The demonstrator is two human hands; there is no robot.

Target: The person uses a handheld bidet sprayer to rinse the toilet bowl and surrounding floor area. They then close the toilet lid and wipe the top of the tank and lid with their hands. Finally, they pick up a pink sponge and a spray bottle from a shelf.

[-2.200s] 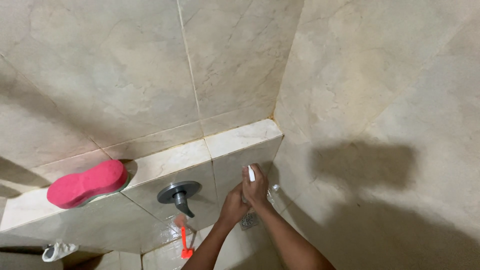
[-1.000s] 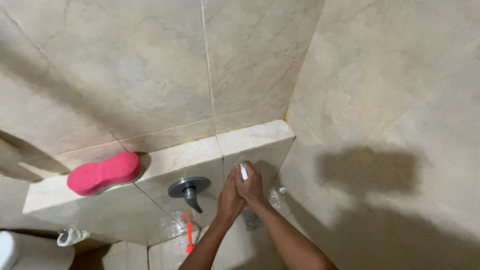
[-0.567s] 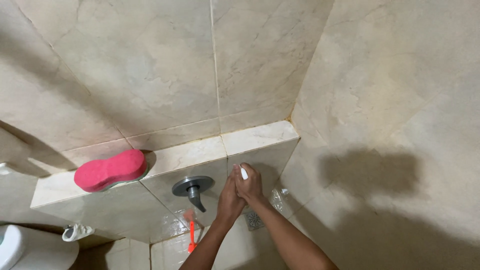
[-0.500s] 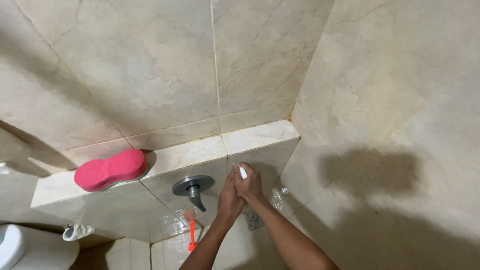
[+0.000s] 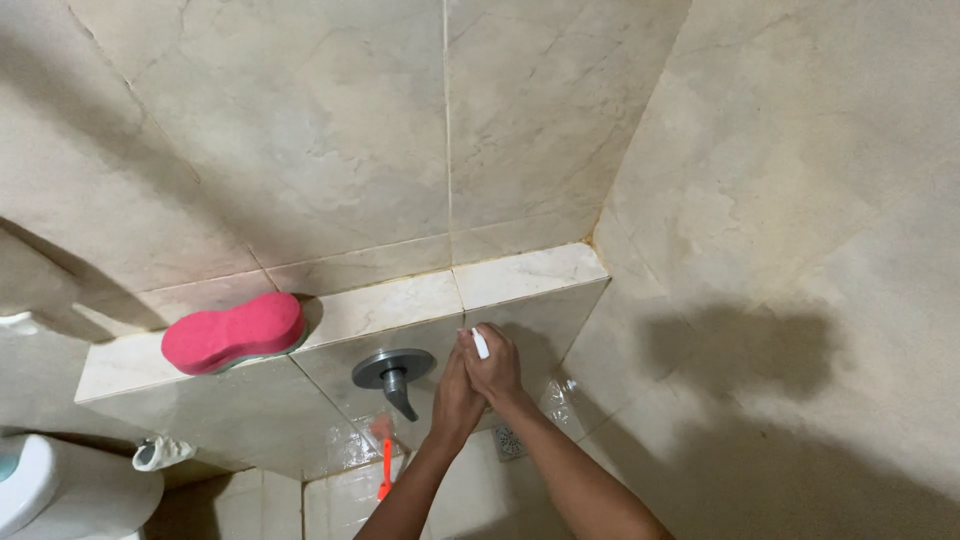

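step: hands rubbed together, small white piece worked between them | left hand (image 5: pixel 455 392) pressed flat against right | right hand (image 5: pixel 493 367) half-curled, white piece (image 5: pixel 480 343) pinched at fingertips | tap (image 5: pixel 392 372) just left of grip, pink sponge (image 5: pixel 234 333) on ledge (image 5: pixel 400 305) further left | judged: firm pinch needed, slip risk

A pink sponge (image 5: pixel 233 333) lies on the tiled ledge (image 5: pixel 400 300), near its left end. Below the ledge, 1 metal tap handle (image 5: pixel 393 370) juts from the tile face. An orange brush (image 5: pixel 384 470) stands lower down. A floor drain (image 5: pixel 508 440) sits nearby. A white toilet (image 5: pixel 60 495) fills the bottom-left corner.
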